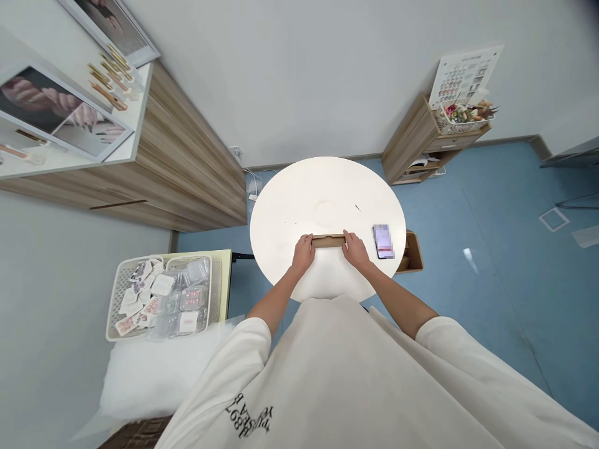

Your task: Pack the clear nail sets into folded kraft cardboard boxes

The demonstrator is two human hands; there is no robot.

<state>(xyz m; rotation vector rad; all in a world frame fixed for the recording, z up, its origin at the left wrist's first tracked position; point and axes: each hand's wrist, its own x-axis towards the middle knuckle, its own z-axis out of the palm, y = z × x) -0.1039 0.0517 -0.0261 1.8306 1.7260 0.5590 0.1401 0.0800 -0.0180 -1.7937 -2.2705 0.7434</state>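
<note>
brown cardboard box (328, 242): over round white surface (290, 193) | left hand (304, 251) + right hand (356, 251): grip clamped on box's opposite ends | black smartphone (384, 242): right of box, screen pixelated | white T-shirt (337, 374): black print, "SEA" legible

The person's bare left arm (274, 298) and bare right arm (401, 300) reached forward, slanting toward each other. The left hand (304, 252) and right hand (356, 251) stood level, a gap between them, fingers (307, 238) curled in.
</note>
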